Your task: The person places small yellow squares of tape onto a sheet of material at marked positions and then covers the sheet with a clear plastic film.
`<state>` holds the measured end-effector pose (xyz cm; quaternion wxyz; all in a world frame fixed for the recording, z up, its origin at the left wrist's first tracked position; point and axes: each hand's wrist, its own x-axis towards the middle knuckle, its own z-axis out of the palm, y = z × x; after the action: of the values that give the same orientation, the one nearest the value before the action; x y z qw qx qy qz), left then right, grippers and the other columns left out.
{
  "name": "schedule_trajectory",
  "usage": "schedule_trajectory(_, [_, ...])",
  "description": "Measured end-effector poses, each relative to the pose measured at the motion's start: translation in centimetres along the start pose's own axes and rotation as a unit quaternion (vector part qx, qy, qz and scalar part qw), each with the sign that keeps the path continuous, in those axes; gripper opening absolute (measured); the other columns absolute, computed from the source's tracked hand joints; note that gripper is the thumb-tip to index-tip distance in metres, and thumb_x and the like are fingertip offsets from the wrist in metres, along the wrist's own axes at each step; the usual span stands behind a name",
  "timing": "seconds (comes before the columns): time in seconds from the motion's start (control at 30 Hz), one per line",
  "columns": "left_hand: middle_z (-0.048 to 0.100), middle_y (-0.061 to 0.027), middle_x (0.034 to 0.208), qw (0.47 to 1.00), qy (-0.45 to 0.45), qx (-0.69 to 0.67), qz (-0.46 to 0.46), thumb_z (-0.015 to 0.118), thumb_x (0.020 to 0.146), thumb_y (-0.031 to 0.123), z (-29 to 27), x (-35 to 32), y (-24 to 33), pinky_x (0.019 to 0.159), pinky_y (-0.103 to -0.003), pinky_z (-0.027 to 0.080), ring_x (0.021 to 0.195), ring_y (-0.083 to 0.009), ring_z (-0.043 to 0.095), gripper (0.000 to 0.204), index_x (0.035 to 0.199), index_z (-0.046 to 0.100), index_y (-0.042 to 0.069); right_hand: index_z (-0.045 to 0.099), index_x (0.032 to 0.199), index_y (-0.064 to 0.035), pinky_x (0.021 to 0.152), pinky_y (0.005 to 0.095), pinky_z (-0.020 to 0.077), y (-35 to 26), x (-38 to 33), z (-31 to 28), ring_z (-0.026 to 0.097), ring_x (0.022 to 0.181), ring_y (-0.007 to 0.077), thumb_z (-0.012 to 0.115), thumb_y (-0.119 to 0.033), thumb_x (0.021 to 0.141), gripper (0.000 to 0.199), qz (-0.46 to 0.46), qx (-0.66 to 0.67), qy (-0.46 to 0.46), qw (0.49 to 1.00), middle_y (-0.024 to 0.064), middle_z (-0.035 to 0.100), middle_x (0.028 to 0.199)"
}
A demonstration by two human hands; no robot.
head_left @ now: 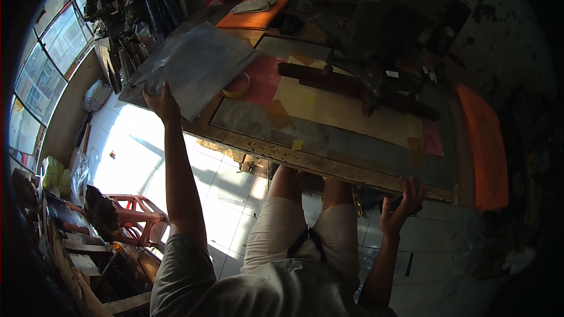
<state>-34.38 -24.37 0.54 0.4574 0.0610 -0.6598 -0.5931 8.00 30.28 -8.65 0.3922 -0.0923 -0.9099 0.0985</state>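
A seated person in beige shorts reaches across a worktable (282, 154), the left arm stretched nearly straight and the left hand (161, 103) at the near edge of translucent plastic sheeting (202, 61), thumb and fingers up against it; whether they pinch it cannot be told. The sheeting lies on the table's left end, its near corner jutting past the edge.

The right arm is bent, its forearm upright, and the right hand (400, 206) is raised at the table's near right edge, thumb and fingertips apart. A dark object (415, 209) shows beside the palm; whether it is held cannot be told.

Just right of the sheeting, a roll of tape (237, 86) lies by a pink sheet (265, 80). A long cream sheet (314, 108) spans the grey board (247, 118), and a dark bar-and-bracket fixture (358, 87) stands across it, blocking part of the view.

Behind, a pale cloth (252, 5) rests on an orange sheet (257, 19); another orange piece, an orange drape (484, 149), hangs at the table's right end. A red plastic stool (141, 218) stands on the sunlit floor at left.
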Motion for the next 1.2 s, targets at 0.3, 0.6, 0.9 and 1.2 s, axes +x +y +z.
schedule_trajectory(0.3, [0.035, -0.0344, 0.163, 0.992, 0.113, 0.032, -0.054, 0.076, 0.094, 0.010, 0.5, -2.1, 1.1, 0.126, -0.048, 0.036, 0.149, -0.0446, 0.044, 0.094, 0.164, 0.016, -0.009, 0.045, 0.155, -0.0058, 0.127, 0.0671, 0.0171, -0.3, 0.0, 0.3, 0.025, 0.158, 0.0464, 0.052, -0.052, 0.108, 0.066, -0.002, -0.008, 0.004, 1.000, 0.0170, 0.042, 0.164])
schedule_trajectory(0.6, [0.031, -0.0360, 0.164, 0.982, 0.108, 0.138, -0.075, 0.079, 0.093, 0.016, 0.0, -3.8, 3.6, 0.124, -0.051, 0.035, 0.153, -0.0454, 0.036, 0.103, 0.165, 0.010, -0.009, 0.045, 0.155, -0.0057, 0.127, 0.0673, 0.0155, -0.2, 0.1, 0.2, 0.024, 0.159, 0.0464, 0.052, -0.054, 0.108, 0.068, -0.005, 0.001, 0.006, 1.000, 0.0177, 0.042, 0.164])
schedule_trajectory(0.9, [0.047, -0.0196, 0.163, 0.917, -0.225, 0.134, 0.300, 0.070, 0.099, 0.020, -2.7, -18.9, 9.1, 0.126, -0.060, 0.026, 0.154, -0.0416, 0.040, 0.062, 0.156, 0.049, 0.008, 0.039, 0.161, -0.0048, 0.128, 0.0650, 0.0155, 0.3, -0.4, -0.4, 0.024, 0.160, 0.0447, 0.043, -0.060, 0.109, 0.076, 0.010, 0.021, -0.005, 1.000, 0.0177, 0.038, 0.168])
schedule_trajectory(1.2, [0.026, -0.0266, 0.173, 0.892, -0.308, 0.178, 0.279, 0.064, 0.102, 0.028, -5.0, -28.2, 3.3, 0.127, -0.070, 0.018, 0.161, -0.0542, 0.016, 0.074, 0.165, 0.032, 0.009, 0.032, 0.165, -0.0034, 0.129, 0.0662, 0.0120, 4.1, -3.2, 1.9, 0.019, 0.162, 0.0434, 0.031, -0.059, 0.113, 0.076, 0.069, -0.058, 0.104, 0.990, 0.0213, 0.030, 0.172])
